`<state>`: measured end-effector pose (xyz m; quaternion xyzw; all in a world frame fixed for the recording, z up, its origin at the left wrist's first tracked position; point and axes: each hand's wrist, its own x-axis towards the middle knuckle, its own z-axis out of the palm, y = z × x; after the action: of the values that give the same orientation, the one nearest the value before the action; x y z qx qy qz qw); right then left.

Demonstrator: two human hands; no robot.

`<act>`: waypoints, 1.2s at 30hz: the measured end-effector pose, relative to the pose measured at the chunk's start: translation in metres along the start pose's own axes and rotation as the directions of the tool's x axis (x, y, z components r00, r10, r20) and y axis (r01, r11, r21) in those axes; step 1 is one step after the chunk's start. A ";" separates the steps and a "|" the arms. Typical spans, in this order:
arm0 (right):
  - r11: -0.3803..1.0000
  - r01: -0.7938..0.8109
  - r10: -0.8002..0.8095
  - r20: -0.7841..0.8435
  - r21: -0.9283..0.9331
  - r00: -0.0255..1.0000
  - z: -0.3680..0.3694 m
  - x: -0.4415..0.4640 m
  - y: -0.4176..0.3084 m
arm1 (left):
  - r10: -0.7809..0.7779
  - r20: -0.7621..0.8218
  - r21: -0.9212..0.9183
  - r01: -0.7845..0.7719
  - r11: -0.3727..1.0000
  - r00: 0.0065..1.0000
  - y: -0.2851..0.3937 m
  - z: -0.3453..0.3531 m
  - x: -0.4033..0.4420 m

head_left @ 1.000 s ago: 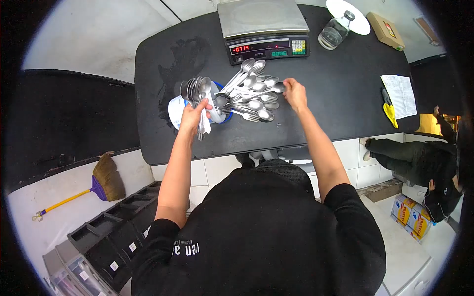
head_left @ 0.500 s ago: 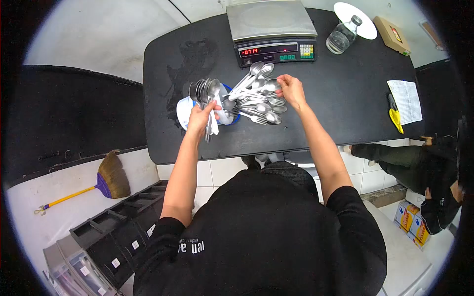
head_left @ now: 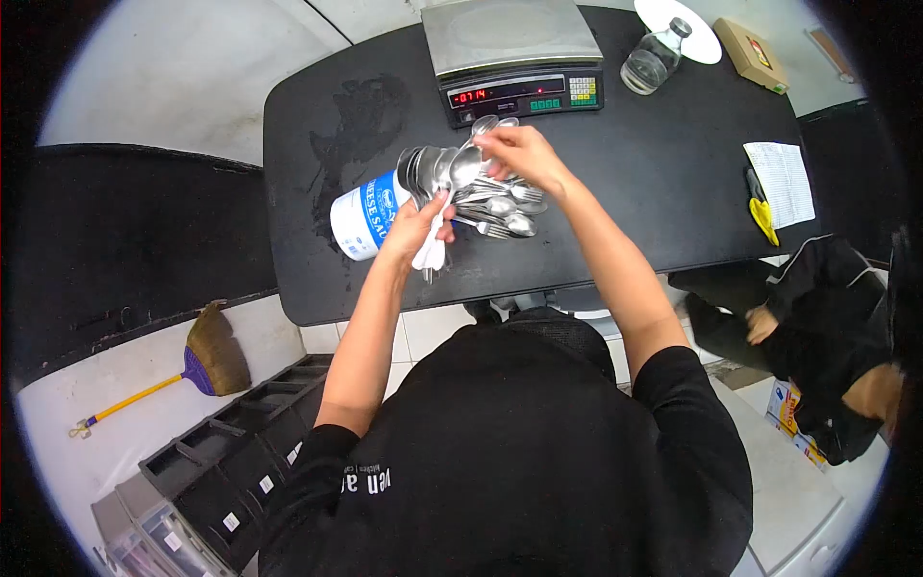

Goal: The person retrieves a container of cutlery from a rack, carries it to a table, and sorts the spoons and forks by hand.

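Note:
My left hand (head_left: 415, 229) is closed around the handles of a bundle of spoons (head_left: 419, 173), their bowls pointing up and away from me. My right hand (head_left: 524, 156) has its fingertips pinched at the bowl of a spoon (head_left: 465, 167) at the bundle's right side; that spoon's handle runs down to my left hand. Under and beside my hands lies a pile of spoons and forks (head_left: 502, 206), partly covered by them. Behind the left hand, a white and blue cheese sauce tub (head_left: 358, 223) lies on its side, its mouth hidden.
A digital scale (head_left: 519, 91) stands at the table's back, reading -0.714. Farther right are a glass bottle (head_left: 654, 62), a white plate (head_left: 707, 38), a small box (head_left: 752, 56), a paper sheet (head_left: 781, 183) and a yellow-black item (head_left: 762, 219). Another person (head_left: 817, 337) is at the right.
My right hand has moved left from the pile to the bundle, bringing a spoon to it. The left hand's bundle has shifted slightly right, showing more of the tub's label. The other person has moved.

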<state>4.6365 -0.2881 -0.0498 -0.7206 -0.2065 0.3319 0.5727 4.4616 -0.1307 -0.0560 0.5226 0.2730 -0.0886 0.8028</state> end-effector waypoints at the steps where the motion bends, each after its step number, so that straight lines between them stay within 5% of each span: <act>1: 0.995 -0.074 0.075 -0.017 0.066 0.997 -0.007 0.003 0.015 | 0.015 0.039 -0.087 -0.012 0.996 0.999 -0.005 -0.005 0.001; 3: 0.791 -0.021 -0.093 -0.154 -0.611 0.984 -0.023 0.007 0.074 | 0.037 0.005 -0.133 -0.036 0.990 0.999 -0.012 -0.011 0.002; 5: 0.574 -0.180 -0.040 -0.247 -0.799 0.968 -0.022 -0.005 0.125 | 0.071 -0.018 -0.253 -0.074 0.965 0.997 -0.012 -0.015 -0.003; 8: 0.669 -0.303 0.190 -0.239 -0.679 0.952 -0.025 -0.005 0.150 | 0.081 -0.089 -0.243 -0.100 0.965 0.993 -0.007 -0.024 -0.009; 12: 0.773 -0.386 0.255 -0.311 -0.503 0.915 -0.044 -0.002 0.149 | 0.165 -0.202 -0.100 -0.188 0.977 0.965 -0.001 -0.044 -0.007; 14: 0.773 -0.135 -0.132 -0.366 -0.620 0.921 -0.054 -0.004 0.144 | 0.177 -0.233 -0.088 -0.202 0.975 0.956 -0.001 -0.053 -0.003; 20: 0.844 -0.028 -0.187 -0.344 -0.535 0.920 -0.071 -0.007 0.086 | 0.176 -0.330 0.025 -0.178 0.984 0.928 0.003 -0.055 -0.003; 22: 0.934 -0.107 -0.005 -0.311 -0.340 0.950 -0.073 -0.011 0.063 | 0.173 -0.325 0.019 -0.176 0.984 0.930 0.000 -0.058 -0.002; 28: 0.909 -0.050 -0.025 -0.172 -0.415 0.985 -0.008 0.015 0.071 | 0.170 -0.295 -0.044 -0.191 0.981 0.940 -0.006 -0.055 0.005; 32: 0.848 0.143 -0.176 -0.017 -0.511 0.984 0.046 0.028 0.087 | 0.168 -0.284 -0.023 -0.182 0.983 0.944 -0.012 -0.054 0.011; 33: 0.942 0.110 -0.109 0.023 -0.318 0.994 0.053 0.030 0.090 | 0.170 -0.287 -0.008 -0.180 0.984 0.943 -0.011 -0.054 0.011; 36: 0.890 0.089 -0.127 -0.056 -0.448 0.990 0.036 0.035 0.104 | 0.165 -0.290 -0.020 -0.178 0.984 0.943 -0.013 -0.056 0.009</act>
<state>4.6267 -0.2665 -0.1627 -0.8328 -0.2924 0.2135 0.4187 4.4448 -0.0856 -0.0878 0.5330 0.3420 0.0647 0.7712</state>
